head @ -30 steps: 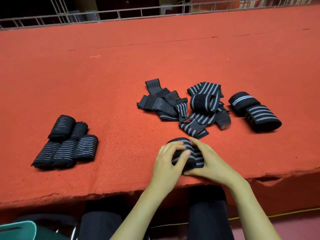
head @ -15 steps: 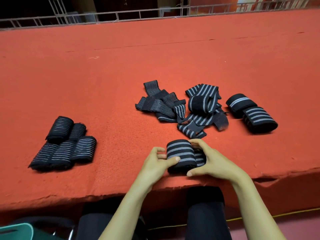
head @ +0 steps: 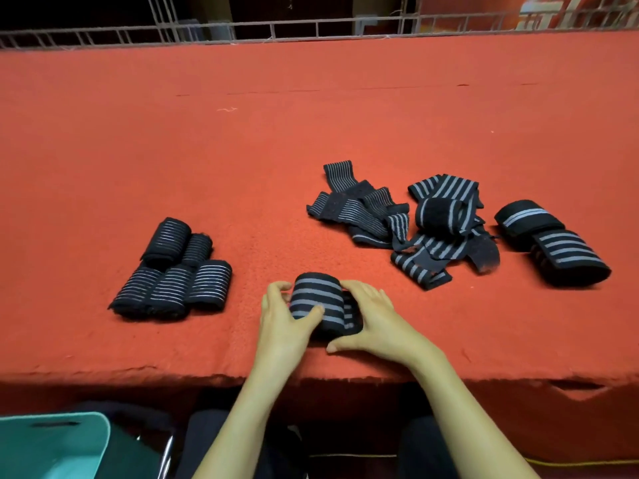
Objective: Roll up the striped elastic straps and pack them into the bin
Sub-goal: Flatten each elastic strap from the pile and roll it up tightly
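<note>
Two hands are closing around one rolled strap (head: 316,300) near the front edge of the red worktop (head: 242,133). The left hand (head: 281,326) is cupping the roll's left side, its thumb lying across the grey stripes, while the right hand (head: 375,323) is wrapping over the roll's right end, its thumb pressing down on the felt just in front. The roll is sitting on the worktop, lying on its side, stripes running around it.

To the left, well apart, five finished rolls (head: 173,271) with thin stripes are lying packed together, three in front and two behind. Beyond the hands and to the right, a loose heap of unrolled straps (head: 397,223) is sprawling in a tangle, thin-striped ones on its left and broad-striped ones on its right. Farther right, two broad-striped rolls (head: 553,243) are touching each other. Below the worktop's edge, at lower left, the corner of a teal bin (head: 62,444) is showing.
</note>
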Available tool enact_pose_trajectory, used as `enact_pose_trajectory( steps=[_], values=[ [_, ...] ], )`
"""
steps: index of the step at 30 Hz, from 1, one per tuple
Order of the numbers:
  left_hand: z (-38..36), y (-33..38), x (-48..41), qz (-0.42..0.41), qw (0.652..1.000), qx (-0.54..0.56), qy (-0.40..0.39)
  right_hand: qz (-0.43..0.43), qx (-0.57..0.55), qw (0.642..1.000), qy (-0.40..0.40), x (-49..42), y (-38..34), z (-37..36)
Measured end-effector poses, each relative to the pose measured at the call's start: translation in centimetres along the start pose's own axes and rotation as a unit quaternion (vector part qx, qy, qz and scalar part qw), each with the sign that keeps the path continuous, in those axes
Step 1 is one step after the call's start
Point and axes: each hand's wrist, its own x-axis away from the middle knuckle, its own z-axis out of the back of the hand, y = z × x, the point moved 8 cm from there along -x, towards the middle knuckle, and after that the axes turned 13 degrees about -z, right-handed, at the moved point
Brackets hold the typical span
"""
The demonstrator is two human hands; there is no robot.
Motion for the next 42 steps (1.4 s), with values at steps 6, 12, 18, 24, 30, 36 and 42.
enact_pose_trajectory(
  steps=[6, 12, 18, 24, 30, 36, 42],
  values=[
    [1.2, 2.0, -0.7, -0.122, 0.986, -0.100, 0.059, -0.009, -0.039, 0.999, -0.012, -0.8, 0.1, -0.3],
    [-1.5, 4.7, -0.4, -0.210, 0.977, -0.033, 0.028, -0.053, -0.181, 0.982, 0.017, -0.2, 3.4, 2.1],
    [-3.2, 2.0, 0.3, -0.089, 0.984, 0.152, -0.013, -0.125, -0.265, 0.954, 0.063, 0.6, 5.5, 3.8],
    [-5.6, 0.0, 0.2, 0.066, 0.968, 0.208, -0.122, -0.147, -0.261, 0.953, 0.048, 1.2, 5.7, 3.8],
    [-6.0, 1.9, -0.5, -0.031, 0.964, 0.247, -0.097, -0.060, -0.356, 0.930, 0.070, 2.0, 5.1, 5.3],
    [-7.4, 2.8, 0.0, -0.096, 0.959, 0.258, -0.069, -0.011, -0.326, 0.941, 0.095, 2.8, 5.2, 6.7],
    [-8.1, 2.9, -1.1, -0.130, 0.954, 0.232, -0.138, -0.008, -0.252, 0.963, 0.091, 2.7, 6.2, 6.1]
  ],
)
